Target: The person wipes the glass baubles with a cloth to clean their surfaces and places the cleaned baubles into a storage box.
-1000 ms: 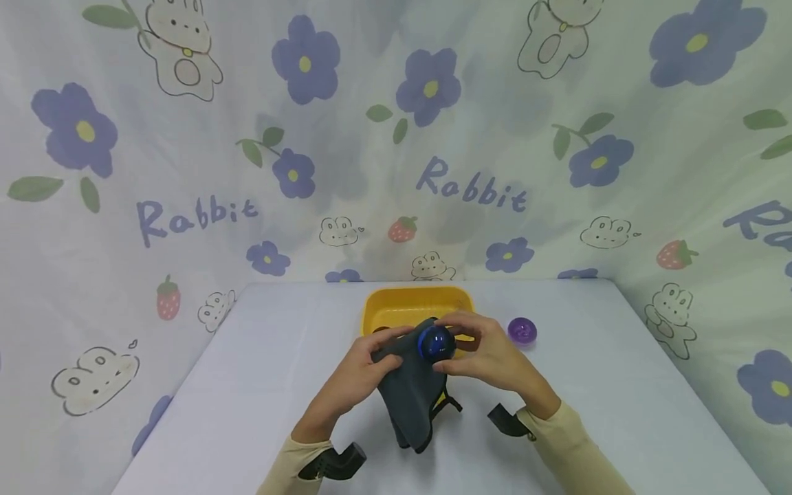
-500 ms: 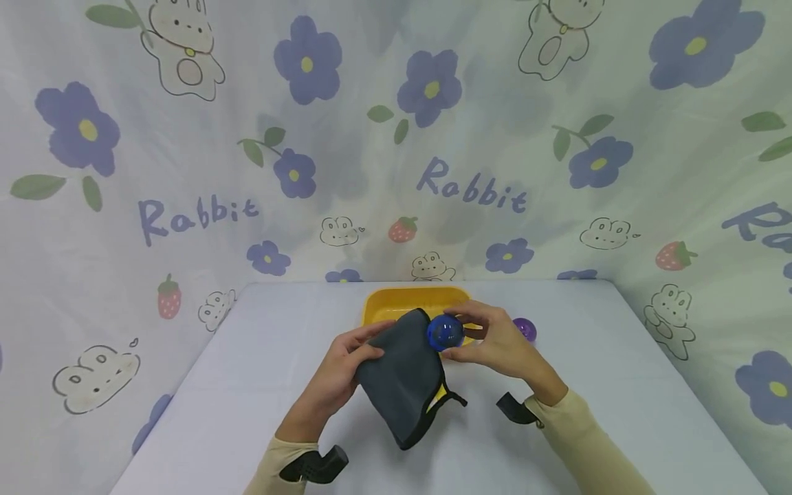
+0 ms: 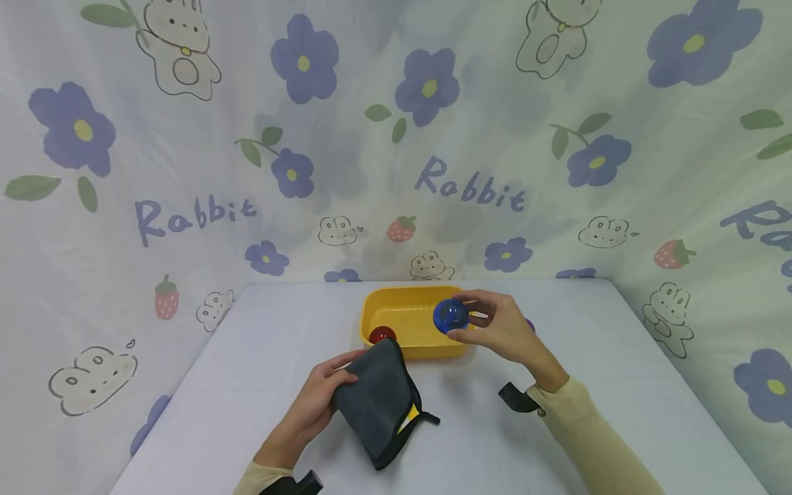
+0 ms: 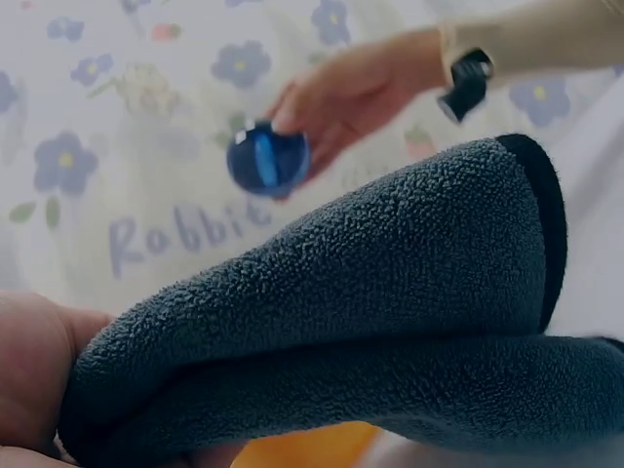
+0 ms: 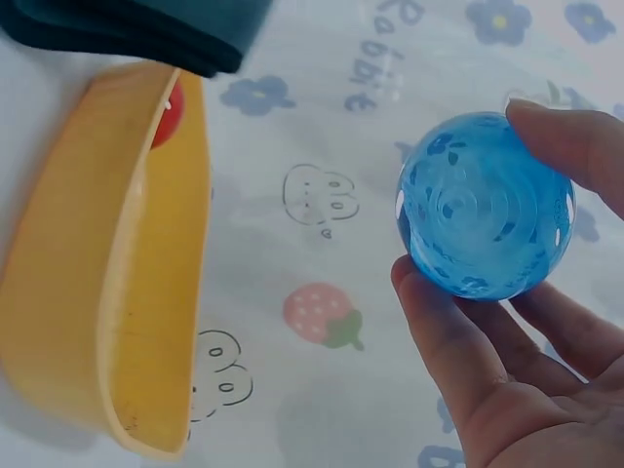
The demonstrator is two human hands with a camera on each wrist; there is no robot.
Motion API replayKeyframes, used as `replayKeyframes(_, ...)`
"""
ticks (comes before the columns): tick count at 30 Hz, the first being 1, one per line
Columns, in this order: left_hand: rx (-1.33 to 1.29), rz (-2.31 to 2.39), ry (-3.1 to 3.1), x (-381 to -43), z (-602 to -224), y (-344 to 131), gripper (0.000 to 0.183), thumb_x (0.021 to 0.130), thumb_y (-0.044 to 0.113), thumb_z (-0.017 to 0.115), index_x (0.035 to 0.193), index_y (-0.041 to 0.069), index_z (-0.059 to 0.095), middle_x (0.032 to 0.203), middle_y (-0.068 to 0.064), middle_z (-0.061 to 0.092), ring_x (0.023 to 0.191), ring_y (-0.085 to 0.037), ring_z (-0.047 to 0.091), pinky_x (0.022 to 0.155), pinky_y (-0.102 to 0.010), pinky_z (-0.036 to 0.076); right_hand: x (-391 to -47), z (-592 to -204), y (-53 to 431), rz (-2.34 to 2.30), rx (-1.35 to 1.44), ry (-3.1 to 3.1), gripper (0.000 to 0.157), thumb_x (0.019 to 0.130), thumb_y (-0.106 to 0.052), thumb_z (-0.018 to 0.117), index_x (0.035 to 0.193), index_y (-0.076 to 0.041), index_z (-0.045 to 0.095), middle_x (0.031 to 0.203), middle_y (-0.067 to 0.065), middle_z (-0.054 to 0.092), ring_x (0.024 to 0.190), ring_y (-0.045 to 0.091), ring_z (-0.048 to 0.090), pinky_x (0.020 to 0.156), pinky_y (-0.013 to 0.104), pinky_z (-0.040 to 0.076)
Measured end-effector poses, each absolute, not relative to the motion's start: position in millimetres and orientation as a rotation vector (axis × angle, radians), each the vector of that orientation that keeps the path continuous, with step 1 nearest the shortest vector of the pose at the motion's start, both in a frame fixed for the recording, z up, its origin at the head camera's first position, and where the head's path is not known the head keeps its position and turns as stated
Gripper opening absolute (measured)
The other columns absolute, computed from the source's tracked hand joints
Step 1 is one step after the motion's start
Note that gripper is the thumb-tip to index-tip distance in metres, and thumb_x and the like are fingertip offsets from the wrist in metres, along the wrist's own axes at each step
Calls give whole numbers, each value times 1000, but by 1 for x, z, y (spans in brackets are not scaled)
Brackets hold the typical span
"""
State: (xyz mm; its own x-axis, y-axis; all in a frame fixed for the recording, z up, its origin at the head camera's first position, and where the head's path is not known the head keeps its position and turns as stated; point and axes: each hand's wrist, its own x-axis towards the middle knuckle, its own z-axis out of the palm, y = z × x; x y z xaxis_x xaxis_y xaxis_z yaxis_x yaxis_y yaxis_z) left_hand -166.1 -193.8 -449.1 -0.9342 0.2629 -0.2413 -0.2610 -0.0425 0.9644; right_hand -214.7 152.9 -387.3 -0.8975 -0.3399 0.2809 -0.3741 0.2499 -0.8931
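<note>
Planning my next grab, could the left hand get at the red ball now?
Probably not directly: the left hand holds the dark gray towel, whose corner overlaps the red ball in the head view.

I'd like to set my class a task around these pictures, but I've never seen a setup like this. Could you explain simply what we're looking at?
There is no robot here: a person works with two bare hands. The wide picture comes from a camera worn on the head, looking forward and down. The two close-ups come from cameras on the wrists, one watching each hand's work.

The left hand grips a dark grey-blue cloth with black edging. The right hand holds a see-through blue ball between thumb and fingers.

On the white table stands a yellow tray with a round red object inside. Something purple is mostly hidden behind the right hand. Behind everything hangs a printed sheet.
</note>
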Motion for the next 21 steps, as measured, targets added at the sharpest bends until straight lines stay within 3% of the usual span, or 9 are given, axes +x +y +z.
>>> replayKeyframes(7, -194, 2020, 1966, -159, -468, -212, 57, 95, 6, 54, 152, 0, 48, 147, -17, 60, 110, -10, 69, 85, -23, 58, -224, -387, 151, 1775, 683, -2454, 62, 77, -9, 88, 134, 0, 64, 135, 22, 65, 119, 39, 69, 96, 35, 57)
replayKeyframes(14, -277, 2006, 1993, -157, -482, -218, 56, 95, 6, 52, 151, -1, 49, 148, -22, 58, 109, -12, 70, 82, -24, 58, -236, -388, 146, 1772, 615, -2482, 61, 78, -13, 89, 134, -4, 66, 136, 20, 67, 122, 40, 68, 102, 47, 55)
replayKeyframes(21, -378, 2016, 2060, -157, -489, -218, 51, 92, 4, 53, 143, -2, 57, 148, -26, 57, 120, -24, 68, 85, -28, 58, -254, -390, 134, 1786, 581, -2511, 61, 78, -17, 89, 134, -8, 67, 136, 18, 68, 123, 40, 68, 98, 46, 58)
